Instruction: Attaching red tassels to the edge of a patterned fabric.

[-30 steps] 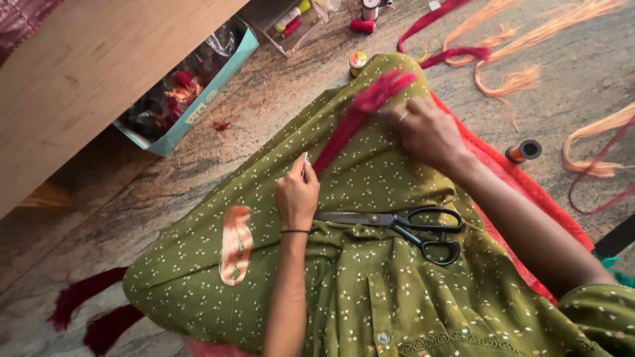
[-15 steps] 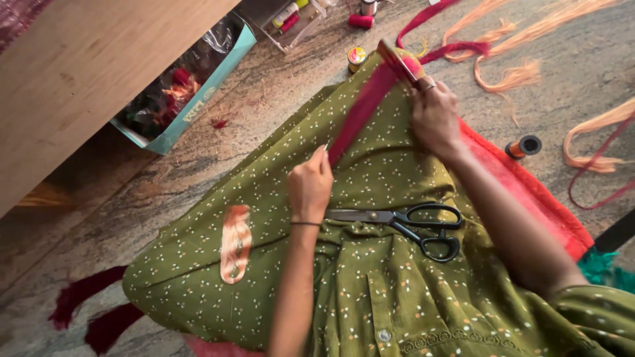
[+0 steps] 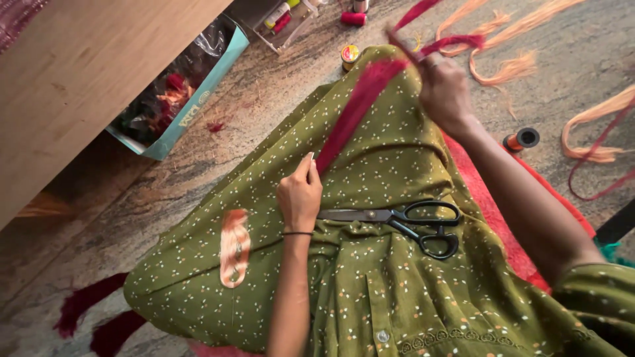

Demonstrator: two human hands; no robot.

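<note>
Both hands grip one bundle of crimson threads (image 3: 357, 109) stretched taut across the lap. Left hand (image 3: 299, 195) pinches the near end between thumb and forefinger, fingers closed on it, at the middle of the view. Right hand (image 3: 444, 89) is closed around the far end, up toward 1 o'clock, where the threads blur. The bundle runs as a straight slanted band from the left hand up to the right hand, lying just over the olive dotted dress (image 3: 370, 284) that covers the knees.

Just beside the left wrist, toward 3 o'clock, black scissors (image 3: 403, 221) lie shut on the dress, blades pointing at the hand. At 8 o'clock from that hand a peach thread skein (image 3: 234, 246) rests on the cloth. Red fabric (image 3: 493, 211) shows under the right forearm.

Farther out on the stone floor (image 3: 218, 152): an orange spool (image 3: 521, 139) at 3 o'clock, a teal box (image 3: 185, 92) of scraps at 10 o'clock under a wooden board (image 3: 79, 73), and peach strands (image 3: 509, 66) at 1 o'clock.
</note>
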